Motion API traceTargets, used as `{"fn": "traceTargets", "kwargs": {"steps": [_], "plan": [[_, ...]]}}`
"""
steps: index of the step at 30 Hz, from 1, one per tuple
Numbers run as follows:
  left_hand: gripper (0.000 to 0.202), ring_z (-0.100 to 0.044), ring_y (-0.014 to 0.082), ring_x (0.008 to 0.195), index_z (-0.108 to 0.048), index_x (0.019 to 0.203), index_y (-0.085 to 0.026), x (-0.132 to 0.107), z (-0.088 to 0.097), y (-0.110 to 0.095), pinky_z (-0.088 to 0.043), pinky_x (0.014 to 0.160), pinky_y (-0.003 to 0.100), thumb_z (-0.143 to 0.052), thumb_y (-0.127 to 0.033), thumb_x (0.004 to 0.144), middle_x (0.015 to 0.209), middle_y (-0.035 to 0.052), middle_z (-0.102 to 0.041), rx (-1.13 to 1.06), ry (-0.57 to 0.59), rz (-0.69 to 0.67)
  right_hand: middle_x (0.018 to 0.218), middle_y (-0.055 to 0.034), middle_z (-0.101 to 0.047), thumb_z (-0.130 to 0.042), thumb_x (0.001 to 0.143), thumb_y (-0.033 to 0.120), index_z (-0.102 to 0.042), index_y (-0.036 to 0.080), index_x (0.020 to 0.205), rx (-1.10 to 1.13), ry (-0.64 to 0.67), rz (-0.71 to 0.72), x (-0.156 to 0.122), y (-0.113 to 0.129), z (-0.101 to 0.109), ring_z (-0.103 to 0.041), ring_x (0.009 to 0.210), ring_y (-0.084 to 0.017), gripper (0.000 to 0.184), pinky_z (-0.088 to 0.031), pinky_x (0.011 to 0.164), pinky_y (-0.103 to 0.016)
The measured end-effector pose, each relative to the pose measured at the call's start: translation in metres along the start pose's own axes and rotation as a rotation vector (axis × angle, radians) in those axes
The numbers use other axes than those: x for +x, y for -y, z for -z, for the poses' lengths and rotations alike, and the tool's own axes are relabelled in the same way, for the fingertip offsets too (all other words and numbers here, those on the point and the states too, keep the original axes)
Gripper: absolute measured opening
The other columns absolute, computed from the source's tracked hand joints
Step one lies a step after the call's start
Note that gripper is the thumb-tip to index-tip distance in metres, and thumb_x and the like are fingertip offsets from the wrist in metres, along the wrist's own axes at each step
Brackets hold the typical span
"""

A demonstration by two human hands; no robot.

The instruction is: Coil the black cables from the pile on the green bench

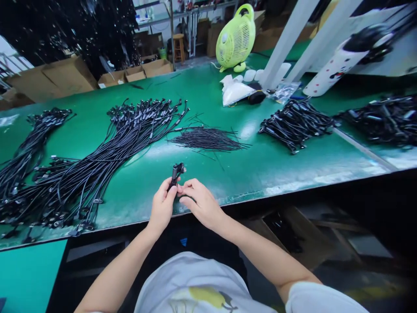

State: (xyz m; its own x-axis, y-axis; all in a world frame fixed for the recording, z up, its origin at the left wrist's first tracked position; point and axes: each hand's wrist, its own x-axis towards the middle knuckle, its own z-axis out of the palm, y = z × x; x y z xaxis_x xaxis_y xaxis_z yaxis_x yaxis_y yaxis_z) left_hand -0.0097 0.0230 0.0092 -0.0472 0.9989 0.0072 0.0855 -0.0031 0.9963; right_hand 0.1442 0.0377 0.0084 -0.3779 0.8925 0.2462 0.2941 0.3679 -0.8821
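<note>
My left hand [162, 203] is closed around a folded black cable [177, 172], whose connector ends stick up above the fingers. My right hand [200, 201] pinches the same cable from the right, at its lower part, with fingers pressed together. Both hands hover over the near edge of the green table [247, 169]. A large fan of loose black cables [97, 161] lies to the left of my hands. A small pile of thin black ties [208, 139] lies just beyond them.
Bundled black cables [295, 124] sit at the right, with another heap [384, 119] at the far right. A green fan [236, 39], white bags [234, 91] and white frame posts [286, 41] stand at the back. Cardboard boxes [65, 76] line the far left.
</note>
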Motion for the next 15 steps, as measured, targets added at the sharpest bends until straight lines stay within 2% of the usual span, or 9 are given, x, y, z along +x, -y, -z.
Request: {"fn": "traceTargets", "kwargs": {"steps": [3,5,8,11,13,15], "plan": [[0.035,-0.065,0.0160,0.082,-0.057,0.120,-0.016,0.004,-0.003,-0.004,-0.051,0.083,0.029,-0.047,-0.037,0.094,0.096,0.0055,-0.069,0.202,0.009,-0.063,0.094,-0.0066,-0.055,-0.040,0.097,0.048,-0.064,0.018,0.084,-0.124,-0.084,-0.002,0.004,0.000,0.012,-0.055,0.092,-0.018,0.040,-0.044,0.087,-0.034],[0.037,-0.066,0.0164,0.078,-0.054,0.124,-0.017,0.005,-0.006,-0.002,-0.053,0.078,0.030,-0.041,-0.037,0.096,0.096,0.0065,-0.069,0.355,0.035,-0.107,0.105,-0.0090,-0.056,-0.046,0.095,0.047,-0.059,0.017,0.097,-0.091,-0.139,0.007,0.009,-0.002,0.018,-0.055,0.100,-0.019,0.033,-0.045,0.091,-0.035],[0.040,-0.066,0.0257,0.103,-0.050,0.129,-0.014,0.006,-0.013,0.009,-0.053,0.086,0.038,-0.039,-0.035,0.096,0.119,0.0161,-0.065,0.651,0.109,-0.227,0.113,-0.0097,-0.061,-0.046,0.095,0.035,-0.049,0.018,0.113,0.099,-0.102,-0.061,0.014,-0.006,0.018,-0.057,0.107,-0.019,0.025,-0.045,0.095,-0.036],[0.048,-0.062,0.0347,0.112,-0.044,0.134,-0.007,0.008,-0.022,0.024,-0.053,0.085,0.047,-0.038,-0.036,0.096,0.129,0.0255,-0.058,0.861,0.153,-0.310,0.109,-0.0062,-0.067,-0.040,0.096,0.026,-0.049,0.019,0.107,0.309,-0.059,-0.178,0.017,-0.012,0.010,-0.063,0.098,-0.015,0.015,-0.047,0.091,-0.033],[0.051,-0.061,0.0346,0.114,-0.040,0.138,-0.008,0.010,-0.024,0.031,-0.054,0.087,0.049,-0.039,-0.037,0.096,0.130,0.0251,-0.057,0.902,0.218,-0.359,0.107,-0.0054,-0.069,-0.041,0.095,0.027,-0.049,0.019,0.104,0.397,-0.058,-0.212,0.020,-0.021,0.012,-0.064,0.094,-0.014,0.014,-0.049,0.088,-0.031],[0.053,-0.056,0.0316,0.123,-0.037,0.142,-0.014,0.012,-0.022,0.035,-0.050,0.096,0.049,-0.043,-0.037,0.095,0.136,0.0206,-0.054,0.880,0.317,-0.426,0.094,-0.0037,-0.070,-0.039,0.096,0.029,-0.048,0.018,0.099,0.383,-0.134,-0.263,0.026,-0.035,0.030,-0.065,0.086,-0.013,0.014,-0.050,0.084,-0.030]]}}
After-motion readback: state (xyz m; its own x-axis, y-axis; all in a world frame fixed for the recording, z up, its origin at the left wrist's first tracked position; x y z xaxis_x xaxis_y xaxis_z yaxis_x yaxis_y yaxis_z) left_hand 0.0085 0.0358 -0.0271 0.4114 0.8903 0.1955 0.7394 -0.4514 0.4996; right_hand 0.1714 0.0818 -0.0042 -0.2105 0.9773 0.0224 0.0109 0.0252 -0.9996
